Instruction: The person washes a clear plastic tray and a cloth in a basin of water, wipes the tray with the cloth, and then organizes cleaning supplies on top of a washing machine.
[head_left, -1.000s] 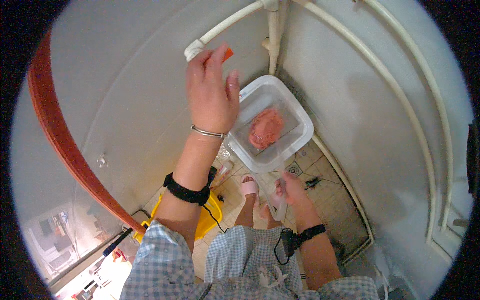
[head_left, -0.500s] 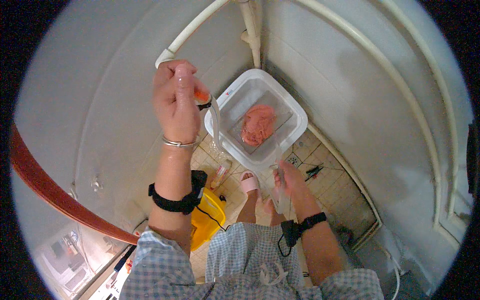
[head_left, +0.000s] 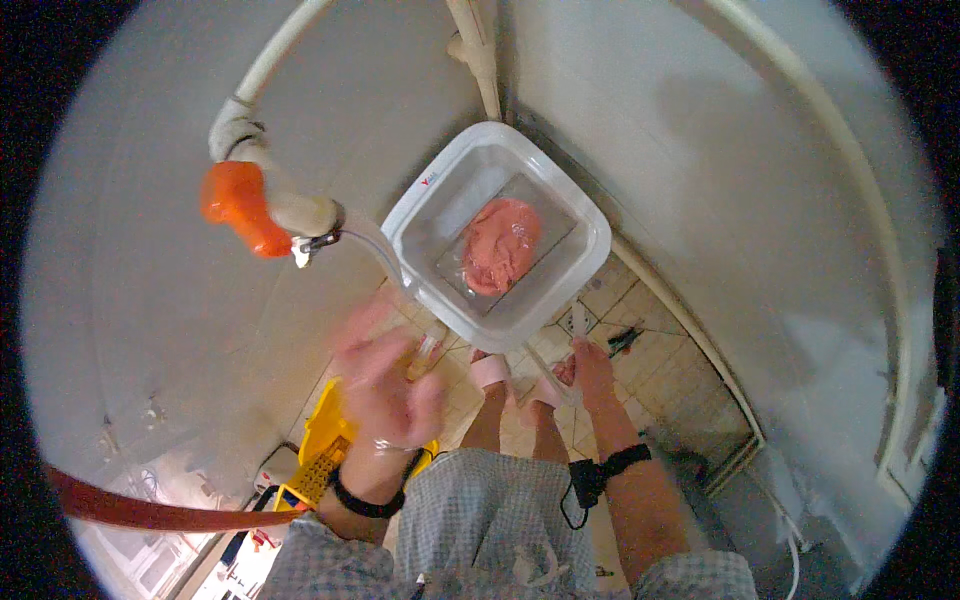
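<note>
Cloth (head_left: 500,245), salmon-pink, wet-looking, lies bunched on the bottom of the white tub (head_left: 595,235), approx. mid-floor of it. Clock below centres on tub.

L hand (head_left: 390,380), approx. 7–8 o'clock: blurred, fingers apart, nothing seen in it. R hand (head_left: 590,365), approx. 5 o'clock: fingers closed round the clear hose (head_left: 375,245), a short length of which shows beyond the fist, over the floor drain (head_left: 578,320), just outside the rim. Tap (head_left: 240,210), orange handle, approx. 9 o'clock, untouched; hose runs from its spout toward tub. Flow: we can't tell.

Step in hand, in our judgement: managing hose at tub. We rec. gripping near the hose end w/o pinching it, aiming over the rim at the cloth if water's wanted there, or low over the drain if not; work tap handle gently so the hose doesn't whip; keep hose slack clear of feet.

Count, visible only: tub 1; cloth 1 bunch (no. of pieces can't be told); tap 1; hose 1; drain 1; pink slippers (head_left: 490,370) 2, approx. 6 o'clock; yellow container (head_left: 320,420) 1, approx. 7–8 o'clock; dark wrist straps (head_left: 625,460) 2, one per arm.
</note>
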